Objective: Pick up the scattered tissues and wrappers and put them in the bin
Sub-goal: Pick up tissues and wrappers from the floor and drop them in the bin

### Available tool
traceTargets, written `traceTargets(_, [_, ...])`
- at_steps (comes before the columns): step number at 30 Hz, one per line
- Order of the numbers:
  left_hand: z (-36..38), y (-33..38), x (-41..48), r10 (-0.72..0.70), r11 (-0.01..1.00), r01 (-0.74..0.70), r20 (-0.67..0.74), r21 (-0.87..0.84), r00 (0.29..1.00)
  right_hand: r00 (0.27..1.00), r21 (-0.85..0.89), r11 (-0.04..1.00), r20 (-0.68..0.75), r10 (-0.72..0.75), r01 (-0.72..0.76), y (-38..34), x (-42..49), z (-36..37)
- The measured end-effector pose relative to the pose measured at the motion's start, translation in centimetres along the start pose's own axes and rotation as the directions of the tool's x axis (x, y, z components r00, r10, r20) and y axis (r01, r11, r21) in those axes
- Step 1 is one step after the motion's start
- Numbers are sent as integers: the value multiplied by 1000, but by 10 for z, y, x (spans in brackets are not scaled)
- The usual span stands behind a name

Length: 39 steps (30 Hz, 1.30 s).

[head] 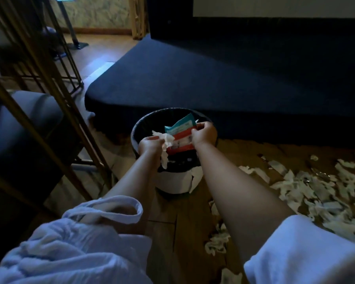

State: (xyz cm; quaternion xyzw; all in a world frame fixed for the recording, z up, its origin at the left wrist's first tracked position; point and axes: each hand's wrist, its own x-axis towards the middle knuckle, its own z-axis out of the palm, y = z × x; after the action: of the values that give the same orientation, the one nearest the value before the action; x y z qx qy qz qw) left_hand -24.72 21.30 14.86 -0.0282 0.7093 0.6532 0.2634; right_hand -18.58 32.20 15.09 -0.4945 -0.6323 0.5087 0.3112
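Midway through, both hands hover over the black-lined bin [138, 128] at frame centre: the left hand [150, 144] grips crumpled tissue [168, 140], the right hand [205, 133] pinches red and teal wrappers [181, 133]. Many scattered tissues [307, 189] remain on the floor [172, 232], lower right.

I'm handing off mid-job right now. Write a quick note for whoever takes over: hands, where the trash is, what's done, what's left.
Left hand: grips a crumpled tissue above the bin.
Right hand: pinches the red and teal wrappers above the bin opening.
Done: this handful is at the bin but not yet dropped.
Left: release both, then gather the many scattered tissues lying right of the bin.
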Motion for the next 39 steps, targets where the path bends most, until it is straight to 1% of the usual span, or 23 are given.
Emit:
traceTargets(3, [0, -8, 6, 32, 999, -33, 45, 12, 998, 990, -74, 993, 115, -82, 91, 8, -6, -3])
traceTargets(5, [-2, -12, 3, 58, 998, -59, 42, 22, 997, 978, -74, 992, 186, -91, 106, 13, -10, -8])
traceTargets(8, [-4, -22, -10, 136, 989, -136, 10, 54, 991, 974, 2, 997, 213, -80, 81, 23, -23, -24])
traceTargets(12, [0, -37, -48, 255, 962, -251, -20, 108, 967, 959, 128, 990, 269, -92, 59, 36, -55, -66])
traceTargets(14, [4, -52, -74, 304, 941, -303, 15, 151, 953, 950, 156, 984, 286, -127, 84, 50, -75, -94])
traceTargets(17, [15, -87, -119, 353, 900, -366, 98, 237, 930, 935, 108, 987, 324, -146, 117, 89, -101, -135])
traceTargets(20, [23, -141, -153, 291, 910, -337, 206, 241, 934, 931, 18, 994, 347, -111, 112, 142, -121, -168])
traceTargets(24, [20, -237, -189, 90, 888, -218, 313, 404, 945, 927, -173, 983, 374, 4, 65, 218, -139, -204])
traceTargets(27, [14, -307, -208, -3, 817, -208, 364, 537, 931, 897, -355, 931, 433, 88, 81, 273, -156, -229])
traceTargets(30, [6, -366, -218, -164, 796, -88, 352, 599, 921, 873, -509, 854, 460, 164, 108, 326, -168, -244])
traceTargets(31, [5, -382, -220, -213, 770, -48, 327, 636, 921, 867, -547, 828, 463, 181, 119, 343, -170, -247])
traceTargets(32, [5, -397, -224, -257, 724, -13, 287, 690, 923, 864, -578, 806, 464, 196, 127, 359, -172, -249])
traceTargets(34, [9, -420, -232, -322, 598, 34, 201, 801, 925, 866, -617, 774, 457, 204, 143, 382, -174, -250])
traceTargets(35, [13, -428, -236, -326, 525, 29, 170, 851, 930, 870, -631, 761, 450, 202, 150, 390, -174, -249])
traceTargets(37, [21, -440, -247, -286, 392, -13, 136, 920, 949, 870, -650, 732, 463, 169, 204, 398, -174, -244])
traceTargets(38, [22, -446, -250, -271, 369, -23, 131, 929, 954, 856, -646, 720, 497, 142, 256, 399, -174, -240])
traceTargets(39, [23, -446, -252, -249, 393, -17, 124, 919, 961, 833, -629, 713, 541, 116, 309, 399, -173, -236])
